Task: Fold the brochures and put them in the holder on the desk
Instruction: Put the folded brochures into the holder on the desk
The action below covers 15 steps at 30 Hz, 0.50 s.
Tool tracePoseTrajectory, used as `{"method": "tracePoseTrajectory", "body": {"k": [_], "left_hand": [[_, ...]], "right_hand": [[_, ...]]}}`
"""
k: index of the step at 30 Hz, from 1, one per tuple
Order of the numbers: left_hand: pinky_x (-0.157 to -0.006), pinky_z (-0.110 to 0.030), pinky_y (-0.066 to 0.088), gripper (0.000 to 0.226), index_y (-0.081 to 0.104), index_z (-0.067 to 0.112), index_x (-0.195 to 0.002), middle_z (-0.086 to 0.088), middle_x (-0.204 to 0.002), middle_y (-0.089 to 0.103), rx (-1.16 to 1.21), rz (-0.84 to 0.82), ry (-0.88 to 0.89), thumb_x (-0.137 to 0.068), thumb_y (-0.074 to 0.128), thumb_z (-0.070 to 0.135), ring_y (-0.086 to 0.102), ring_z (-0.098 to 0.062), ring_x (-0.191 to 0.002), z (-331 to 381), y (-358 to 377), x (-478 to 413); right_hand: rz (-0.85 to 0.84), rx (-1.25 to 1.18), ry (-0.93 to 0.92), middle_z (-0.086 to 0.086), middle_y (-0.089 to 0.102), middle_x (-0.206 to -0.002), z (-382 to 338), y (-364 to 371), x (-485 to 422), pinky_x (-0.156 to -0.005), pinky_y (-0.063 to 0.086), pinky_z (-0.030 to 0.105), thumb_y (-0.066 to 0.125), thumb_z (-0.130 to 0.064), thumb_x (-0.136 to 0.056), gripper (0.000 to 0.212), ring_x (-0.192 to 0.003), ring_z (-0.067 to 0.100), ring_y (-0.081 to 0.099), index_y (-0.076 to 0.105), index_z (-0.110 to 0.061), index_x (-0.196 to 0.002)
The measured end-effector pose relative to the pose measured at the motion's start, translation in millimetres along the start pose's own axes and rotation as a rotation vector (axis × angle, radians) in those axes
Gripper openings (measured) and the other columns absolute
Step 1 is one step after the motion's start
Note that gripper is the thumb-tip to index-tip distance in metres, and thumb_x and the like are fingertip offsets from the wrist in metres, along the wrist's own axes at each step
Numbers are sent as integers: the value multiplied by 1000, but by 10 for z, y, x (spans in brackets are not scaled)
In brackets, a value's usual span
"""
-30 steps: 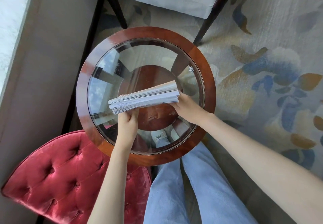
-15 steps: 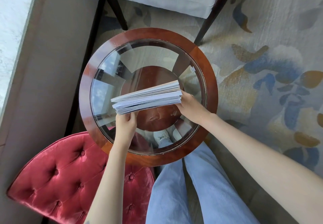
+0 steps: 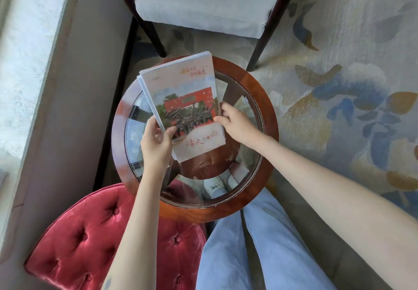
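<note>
currently holding brochure stack (image 3: 185,99) cover-up over round glass-topped table (image 3: 269,135): gripping lower left edge with left hand (image 3: 156,142), thumb on cover, pinching right edge with right hand (image 3: 237,122).

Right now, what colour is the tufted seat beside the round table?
The tufted seat is deep red, best seen in the head view.

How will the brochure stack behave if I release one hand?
Probably floppy: the brochure stack is loose thin sheets with visibly fanned edges, so it may splay. Printed covers may be slick, so sheets could slide. Likely hefty one-handed: left hand and right hand both grip it.
</note>
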<state>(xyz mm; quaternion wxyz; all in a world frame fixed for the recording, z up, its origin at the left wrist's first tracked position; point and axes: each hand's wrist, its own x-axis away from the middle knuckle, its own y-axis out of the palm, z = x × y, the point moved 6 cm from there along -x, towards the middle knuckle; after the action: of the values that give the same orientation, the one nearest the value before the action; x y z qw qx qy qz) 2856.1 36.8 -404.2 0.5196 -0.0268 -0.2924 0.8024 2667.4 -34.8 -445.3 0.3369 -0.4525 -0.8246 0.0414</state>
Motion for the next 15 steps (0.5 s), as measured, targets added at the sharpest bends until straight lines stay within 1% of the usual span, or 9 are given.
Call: {"method": "tracePoseTrajectory", "body": {"k": [1,4,7,9,11,13,15], "left_hand": [[-73,-18,48,23,56,9,-111,10,-92,58,19,-5,12,-88,58,4,53,-7,-78,121,-44,-35],[-66,-14,49,17,59,10,-106,11,-90,61,107,-6,51,-90,57,6,57,-2,-76,528,-185,-128],[-68,-23,53,14,61,11,-104,4,-91,65,230,-29,46,-91,58,13,61,-6,-79,943,-305,-189],[-66,-32,53,11,62,15,-101,4,-89,66,273,-44,52,-91,58,17,62,-9,-79,1233,-380,-231],[-74,-40,53,10,63,16,-99,3,-88,66,279,-61,79,-91,59,19,63,-12,-81,1526,-456,-272],[-83,-46,53,10,64,18,-98,-1,-91,68,287,-101,107,-90,60,22,64,-18,-85,1817,-517,-306],[-85,-49,53,9,65,22,-97,-7,-97,69,308,-155,125,-90,60,25,66,-27,-93,2097,-540,-316]], "right_hand": [[-1,-25,-3,6,66,-117,-105,-65,10,-84,49,33,48,-21,-96,25,-108,21,61,52,-12,-118],[18,-42,-25,9,67,-115,-444,-342,68,-88,51,41,47,-22,-96,27,-106,24,62,54,-10,-119],[27,-73,-37,8,67,-116,-793,-648,161,-90,50,40,47,-23,-97,25,-106,23,63,59,-12,-115],[25,-109,-24,9,67,-115,-1026,-847,235,-92,50,40,47,-22,-97,22,-105,23,64,60,-11,-110],[44,-132,-27,12,65,-118,-1268,-1050,339,-95,48,39,47,-20,-97,22,-108,25,62,60,-8,-110],[91,-140,-42,13,64,-119,-1501,-1278,465,-96,47,39,47,-19,-97,24,-110,26,61,59,-5,-113],[132,-123,-51,14,62,-123,-1696,-1503,621,-98,46,39,47,-18,-97,28,-113,26,59,57,-3,-117]]}}
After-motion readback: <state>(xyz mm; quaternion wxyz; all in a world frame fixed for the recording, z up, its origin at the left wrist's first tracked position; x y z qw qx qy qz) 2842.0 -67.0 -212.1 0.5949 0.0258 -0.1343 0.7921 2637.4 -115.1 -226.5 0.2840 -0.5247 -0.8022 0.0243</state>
